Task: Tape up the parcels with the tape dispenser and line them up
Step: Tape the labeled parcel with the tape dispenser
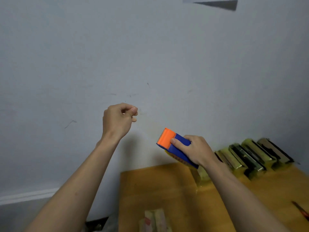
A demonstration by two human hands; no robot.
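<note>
A: Head view: right hand (pixel 194 149) grips the dispenser (pixel 173 146) above the counter (pixel 158 190); left hand (pixel 119 119) is pinched, maybe on tape?

B: Cannot tell. Parcels (pixel 250 156) stand right of the dispenser. Keep tape taut.

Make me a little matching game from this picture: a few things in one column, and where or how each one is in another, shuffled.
Things:
1. tape dispenser
2. left hand
3. row of taped parcels
4. wooden table

Descriptions:
A. raised before the wall, fingertips pinched together
B. standing side by side by the wall
C. orange and blue, gripped by the right hand
D. bare tan surface under the parcels

Pairs: 1-C, 2-A, 3-B, 4-D
</note>
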